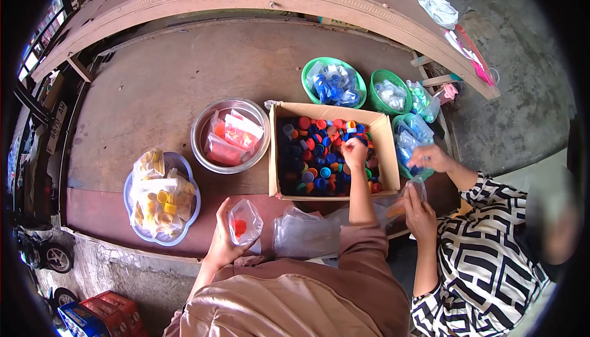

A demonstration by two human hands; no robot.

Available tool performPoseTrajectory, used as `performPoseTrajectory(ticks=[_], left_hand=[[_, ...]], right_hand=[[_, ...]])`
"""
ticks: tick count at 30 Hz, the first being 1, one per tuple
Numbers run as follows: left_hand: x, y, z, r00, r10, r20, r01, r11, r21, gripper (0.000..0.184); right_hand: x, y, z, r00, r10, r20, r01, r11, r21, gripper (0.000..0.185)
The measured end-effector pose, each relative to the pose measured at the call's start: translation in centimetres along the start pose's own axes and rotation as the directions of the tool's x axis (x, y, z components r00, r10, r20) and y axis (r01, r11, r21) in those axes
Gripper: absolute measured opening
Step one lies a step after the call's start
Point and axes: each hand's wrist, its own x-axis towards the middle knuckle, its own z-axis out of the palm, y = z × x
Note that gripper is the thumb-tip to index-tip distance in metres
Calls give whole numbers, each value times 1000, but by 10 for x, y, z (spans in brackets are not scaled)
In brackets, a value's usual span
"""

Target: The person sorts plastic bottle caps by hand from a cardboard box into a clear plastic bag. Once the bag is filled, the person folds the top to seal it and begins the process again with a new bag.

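My left hand (222, 243) grips a clear plastic bag (250, 229) whose mouth stands open, with red bottle caps (239, 226) inside. Over a cardboard box (332, 197) my right hand (354, 152) reaches in among many loose bottle caps (321, 146) in red, blue, orange and other colours. Its fingers are drawn together, and I cannot make out what is between them. Flat clear plastic bags (305, 235) lie at the table edge between my arms.
Left of the box stand a metal bowl (198, 152) of bagged red caps and a pale basin (195, 221) of bagged yellow caps. Green baskets (305, 85) with bagged caps stand behind and right. Close on my right, a co-worker (485, 251) holds a clear bag and reaches toward a basket.
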Motion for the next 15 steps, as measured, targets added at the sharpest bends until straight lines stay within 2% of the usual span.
performPoseTrajectory(ticks=[2, 4, 6, 7, 8, 10, 12, 13, 14, 15], left_hand=[[0, -1, 2, 1000, 24, -11, -24, 1000, -11, 102], [2, 0, 2, 1000, 22, -19, -23, 1000, -22, 102], [2, 2, 3, 1000, 9, -13, -10, 1000, -24, 102], [3, 3, 4, 1000, 1, -6, -1, 1000, -21, 103], [4, 4, 4, 1000, -7, 5, 7, 1000, -17, 103], [6, 7, 7, 1000, -1, 6, 1, 994, -113, 104], [8, 6, 8, 1000, 23, -1, -23, 988, -155, 104], [8, 4, 7, 999, 41, -5, -41, 988, -148, 104], [6, 2, 8, 998, 57, -10, -58, 988, -141, 105], [4, -3, 10, 998, 43, -46, -49, 990, -132, 105]], right_hand=[[-4, -68, -27, 977, 131, -166, -81, 956, 281, 13], [-28, -120, -39, 993, 80, -89, -15, 818, 575, 13], [-66, -186, -55, 986, -164, 35, 102, 752, 651, 12], [-87, -224, -65, 958, -258, 124, 106, 722, 684, 10], [-103, -237, -63, 883, -409, 231, 131, 687, 715, 12], [-126, -255, -58, 674, -658, 337, 383, 701, 602, 20], [-139, -265, -50, 535, -758, 374, 432, 626, 649, 27], [-138, -262, -49, 510, -781, 361, 447, 600, 664, 31], [-133, -258, -47, 556, -739, 380, 327, 615, 718, 28], [-120, -250, -48, 598, -721, 351, 377, 639, 670, 26]])
